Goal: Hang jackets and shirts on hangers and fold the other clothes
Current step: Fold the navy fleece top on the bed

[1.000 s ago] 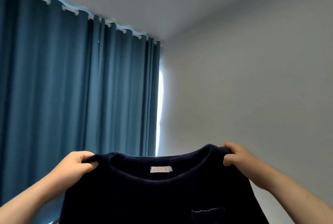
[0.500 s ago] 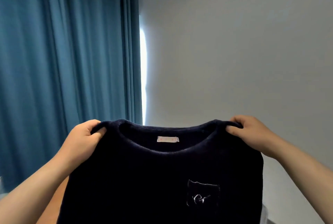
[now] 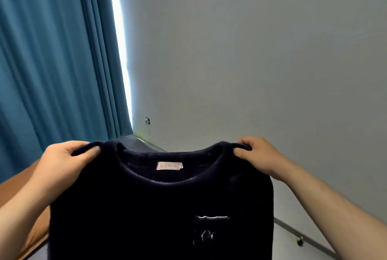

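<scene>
We hold a dark top (image 3: 159,207) up in front of us by its two shoulders, front facing us, neckline uppermost. Our left hand (image 3: 62,167) sits at the top's left shoulder, fingers curled over the seam and thumb pressed against the fabric from our side, so the cloth is pinched between them. Our right hand (image 3: 259,155) mirrors it at the other shoulder, fingers hooked over the edge and thumb tucked beneath, gripping the fabric. Both hands are at about the same height, level with the neckline, and the collar stretches fairly straight between them. Both forearms rise from the lower corners toward the top, the left from the lower left, the right from the lower right, wrists bent slightly inward.

Just below the back of the neckline a pale label (image 3: 169,165) shows inside the collar. Lower on the top, toward our right arm, a chest pocket (image 3: 210,231) has a white stitched rim and a small white emblem. The body hangs straight down out of view.

Behind the top, to the left, hangs a blue curtain (image 3: 52,60), a bright strip of light at its edge. A plain grey wall (image 3: 251,50) fills the rest, with a small socket (image 3: 147,120) just above the top's collar. Below our left forearm an orange-brown surface (image 3: 12,184) shows.
</scene>
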`<state>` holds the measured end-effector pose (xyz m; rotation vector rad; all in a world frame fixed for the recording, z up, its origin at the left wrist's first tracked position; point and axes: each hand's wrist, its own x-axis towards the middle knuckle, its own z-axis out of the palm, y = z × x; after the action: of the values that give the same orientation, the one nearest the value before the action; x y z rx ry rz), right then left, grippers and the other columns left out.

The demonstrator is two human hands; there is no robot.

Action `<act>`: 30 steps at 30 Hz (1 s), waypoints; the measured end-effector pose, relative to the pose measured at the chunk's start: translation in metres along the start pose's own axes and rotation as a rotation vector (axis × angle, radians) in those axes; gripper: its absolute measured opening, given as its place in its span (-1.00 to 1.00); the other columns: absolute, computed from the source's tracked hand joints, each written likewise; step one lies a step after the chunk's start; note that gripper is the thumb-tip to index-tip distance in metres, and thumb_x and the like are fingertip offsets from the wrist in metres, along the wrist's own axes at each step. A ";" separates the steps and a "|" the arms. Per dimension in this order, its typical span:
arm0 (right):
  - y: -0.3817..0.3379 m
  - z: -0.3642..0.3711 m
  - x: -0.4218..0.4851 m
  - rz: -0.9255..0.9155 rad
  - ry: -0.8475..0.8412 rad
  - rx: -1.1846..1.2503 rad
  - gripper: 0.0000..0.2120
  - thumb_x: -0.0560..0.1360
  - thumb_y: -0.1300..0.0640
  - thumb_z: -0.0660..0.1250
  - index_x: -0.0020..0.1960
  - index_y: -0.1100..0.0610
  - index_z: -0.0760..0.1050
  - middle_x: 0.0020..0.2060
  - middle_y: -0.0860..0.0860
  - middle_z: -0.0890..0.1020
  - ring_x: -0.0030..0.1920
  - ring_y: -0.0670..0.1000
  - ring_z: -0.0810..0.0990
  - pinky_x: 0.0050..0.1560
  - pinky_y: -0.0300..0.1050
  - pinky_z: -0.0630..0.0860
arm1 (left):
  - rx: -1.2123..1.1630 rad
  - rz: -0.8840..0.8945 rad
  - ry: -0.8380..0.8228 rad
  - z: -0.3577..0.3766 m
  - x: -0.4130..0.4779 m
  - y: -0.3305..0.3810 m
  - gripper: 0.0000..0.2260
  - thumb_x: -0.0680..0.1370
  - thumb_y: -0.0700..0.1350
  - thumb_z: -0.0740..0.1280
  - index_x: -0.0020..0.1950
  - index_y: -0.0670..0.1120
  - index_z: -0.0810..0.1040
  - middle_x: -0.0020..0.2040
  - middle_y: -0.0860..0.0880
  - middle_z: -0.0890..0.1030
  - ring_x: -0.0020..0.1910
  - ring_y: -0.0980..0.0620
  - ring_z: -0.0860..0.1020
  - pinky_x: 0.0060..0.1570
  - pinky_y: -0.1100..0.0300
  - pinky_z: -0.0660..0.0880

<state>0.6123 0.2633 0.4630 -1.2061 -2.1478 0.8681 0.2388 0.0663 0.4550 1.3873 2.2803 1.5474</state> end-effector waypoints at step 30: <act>0.256 0.208 0.281 0.700 -0.068 0.266 -0.86 0.59 0.20 0.16 -0.08 0.16 0.48 -0.16 0.12 0.62 -0.30 0.03 0.53 -0.28 -0.05 0.60 | -0.198 -0.833 -0.054 0.343 0.100 -0.229 -0.80 0.62 -0.12 0.24 -0.12 -0.09 0.61 -0.10 -0.18 0.66 -0.08 -0.16 0.64 -0.02 -0.13 0.61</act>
<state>0.4734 0.5534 0.1723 -1.8260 -1.5756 1.4410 0.2027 0.3600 0.1509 0.3226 2.1455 1.3431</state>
